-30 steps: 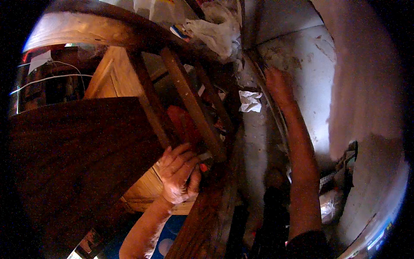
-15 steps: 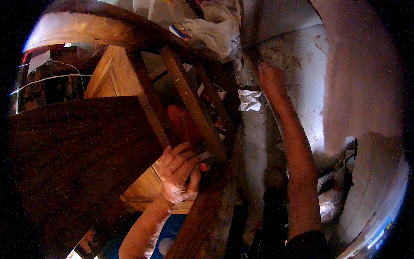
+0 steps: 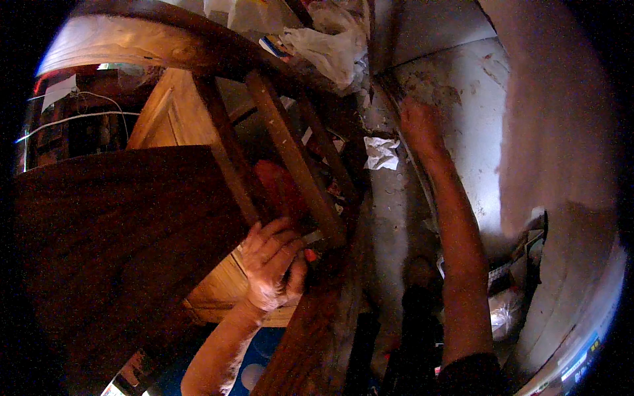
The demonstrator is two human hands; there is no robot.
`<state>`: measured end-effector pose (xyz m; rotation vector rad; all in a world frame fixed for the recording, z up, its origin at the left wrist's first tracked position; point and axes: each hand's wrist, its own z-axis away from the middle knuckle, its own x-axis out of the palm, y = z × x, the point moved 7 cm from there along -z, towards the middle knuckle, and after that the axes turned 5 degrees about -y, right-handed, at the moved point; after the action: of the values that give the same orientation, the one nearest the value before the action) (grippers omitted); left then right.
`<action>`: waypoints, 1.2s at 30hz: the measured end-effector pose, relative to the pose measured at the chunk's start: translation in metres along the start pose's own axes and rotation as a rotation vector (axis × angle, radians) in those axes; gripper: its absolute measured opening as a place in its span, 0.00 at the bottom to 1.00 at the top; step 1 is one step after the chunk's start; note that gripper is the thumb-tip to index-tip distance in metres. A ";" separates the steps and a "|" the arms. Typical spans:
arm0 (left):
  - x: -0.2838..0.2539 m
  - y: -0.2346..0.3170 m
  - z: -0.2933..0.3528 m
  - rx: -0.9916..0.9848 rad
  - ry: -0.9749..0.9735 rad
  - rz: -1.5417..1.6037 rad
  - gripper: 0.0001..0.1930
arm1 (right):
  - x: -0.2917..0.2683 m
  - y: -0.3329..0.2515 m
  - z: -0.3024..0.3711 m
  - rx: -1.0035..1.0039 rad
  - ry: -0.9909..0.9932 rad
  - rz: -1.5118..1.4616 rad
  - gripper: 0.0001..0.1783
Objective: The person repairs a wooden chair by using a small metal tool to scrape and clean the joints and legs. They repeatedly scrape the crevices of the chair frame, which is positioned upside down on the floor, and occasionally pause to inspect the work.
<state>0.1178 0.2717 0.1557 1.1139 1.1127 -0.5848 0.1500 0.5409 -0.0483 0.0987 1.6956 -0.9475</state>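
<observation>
My left hand is closed over the lower end of a dark wooden slatted frame, fingers bent across its edge. The frame leans at an angle, with several parallel bars. To the right, my right hand reaches low beside the pale, stained wall. Its fingers are bent together at the upper part of a long, thin dark strip that runs down along my forearm. Dim light hides what exactly those fingers hold. A crumpled white paper lies on the floor just left of that hand.
White plastic bags are heaped at the far end. A broad dark wooden panel fills the left side, with a lighter wooden piece behind it. A red thing shows between the bars. A clear plastic bag lies at lower right.
My right hand has shifted slightly right and toward me, and the thin strip has moved a little with it. My left hand stays on the wooden frame.
</observation>
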 end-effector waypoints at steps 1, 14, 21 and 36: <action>0.000 0.000 0.000 0.002 0.000 0.000 0.09 | 0.004 -0.001 -0.003 -0.018 0.011 0.012 0.10; 0.004 -0.005 0.005 -0.004 0.019 -0.002 0.10 | 0.018 -0.010 0.006 -0.040 -0.300 0.253 0.07; 0.009 0.005 0.007 -0.045 0.015 0.062 0.08 | 0.005 -0.005 0.002 0.084 -0.110 0.233 0.09; 0.017 -0.002 0.011 -0.006 0.044 0.011 0.09 | 0.055 0.016 0.003 0.144 -0.110 0.231 0.11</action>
<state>0.1269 0.2633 0.1395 1.1322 1.1447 -0.5501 0.1412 0.5284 -0.1033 0.3255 1.4782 -0.8829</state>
